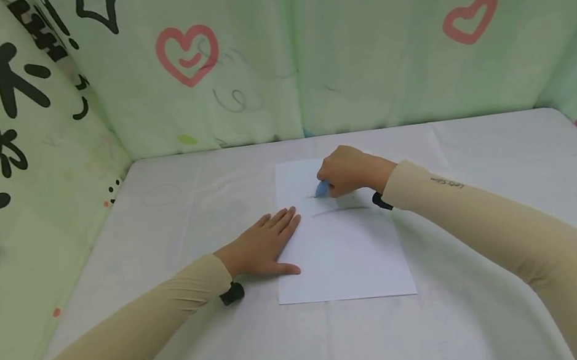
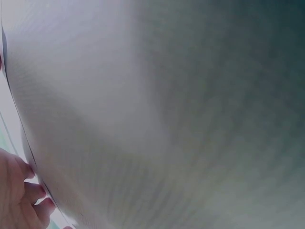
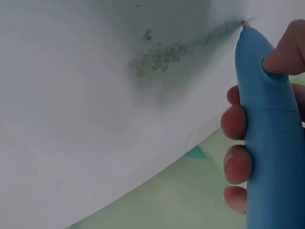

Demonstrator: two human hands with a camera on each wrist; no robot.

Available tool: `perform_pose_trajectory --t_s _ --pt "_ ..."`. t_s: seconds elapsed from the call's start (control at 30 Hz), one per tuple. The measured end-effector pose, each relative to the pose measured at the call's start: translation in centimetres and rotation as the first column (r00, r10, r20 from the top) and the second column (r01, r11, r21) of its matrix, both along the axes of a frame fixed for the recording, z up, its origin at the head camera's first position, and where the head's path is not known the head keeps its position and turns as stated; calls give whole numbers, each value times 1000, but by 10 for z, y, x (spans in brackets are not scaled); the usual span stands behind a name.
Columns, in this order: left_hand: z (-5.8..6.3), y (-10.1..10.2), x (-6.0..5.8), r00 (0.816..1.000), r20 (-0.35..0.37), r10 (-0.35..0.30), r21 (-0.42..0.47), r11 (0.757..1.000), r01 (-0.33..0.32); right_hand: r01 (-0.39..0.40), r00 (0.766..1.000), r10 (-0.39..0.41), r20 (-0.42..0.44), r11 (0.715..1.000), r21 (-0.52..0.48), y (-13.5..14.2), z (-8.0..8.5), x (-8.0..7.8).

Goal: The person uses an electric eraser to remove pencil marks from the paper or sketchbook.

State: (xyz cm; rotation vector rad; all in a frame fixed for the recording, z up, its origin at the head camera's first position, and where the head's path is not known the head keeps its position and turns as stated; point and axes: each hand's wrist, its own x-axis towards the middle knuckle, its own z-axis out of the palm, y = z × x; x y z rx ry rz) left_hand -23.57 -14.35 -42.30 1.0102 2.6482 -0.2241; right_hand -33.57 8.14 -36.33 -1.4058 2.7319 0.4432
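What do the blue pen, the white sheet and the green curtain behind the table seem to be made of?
Blue pen: probably plastic with a smooth satin finish, judging by its even color and the neat seam around its body.
White sheet: likely matte paper or thin card; it lies flat with crisp, thin edges.
Green curtain: apparently matte cloth, from its soft vertical folds.
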Motion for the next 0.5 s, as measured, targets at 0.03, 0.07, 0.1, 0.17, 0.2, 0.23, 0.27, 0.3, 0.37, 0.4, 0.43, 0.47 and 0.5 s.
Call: perform_pose_trajectory --t_s 0.03,0.07,0.1,0.17,0.2,0.23,0.27,0.3,0.37,0.4,0.43,0.47,0.5 --pt "0 0 0 1000 2 1 2 1000 -1 3 1000 -3 8 1000 1 0 0 0" --pt "1 0 0 1000 4 3 1 1000 -3 5 1000 -5 15 1000 -1 0 0 0" --pt "1 0 0 1000 3 3 -3 1000 -3 6 1000 -6 22 1000 -5 0 0 0" --pt "1 1 0 1000 2 3 -9 1000 -3 4 1000 -4 24 1000 -7 1 1 0" --pt "1 1 0 1000 3 4 -6 1000 -4 1 1000 -1 23 1000 -7 1 1 0" --pt "1 1 0 1000 3 5 -4 1000 -5 0 1000 0 24 1000 -7 1 1 0" --pt "1 1 0 1000 4 4 -6 1000 -4 1 1000 0 29 1000 -11 1 1 0" --pt "1 1 0 1000 3 2 -3 1000 -2 2 999 -2 35 1000 -10 1 0 0" --pt "0 1 0 1000 1 0 3 1000 0 -2 999 2 32 1000 -10 1 1 1" --pt "0 1 0 1000 -1 1 3 1000 -1 0 999 0 33 1000 -10 0 1 1" --pt "-1 1 -1 1000 -2 1 -2 1000 -1 1 1000 -1 31 1000 -9 0 1 1" --pt "-1 1 -1 1000 -3 1 -3 1000 -1 2 1000 -2 30 1000 -9 0 1 2" --pt "-2 1 -1 1000 -5 1 -2 1000 -1 7 999 -7 34 1000 -7 0 1 2"
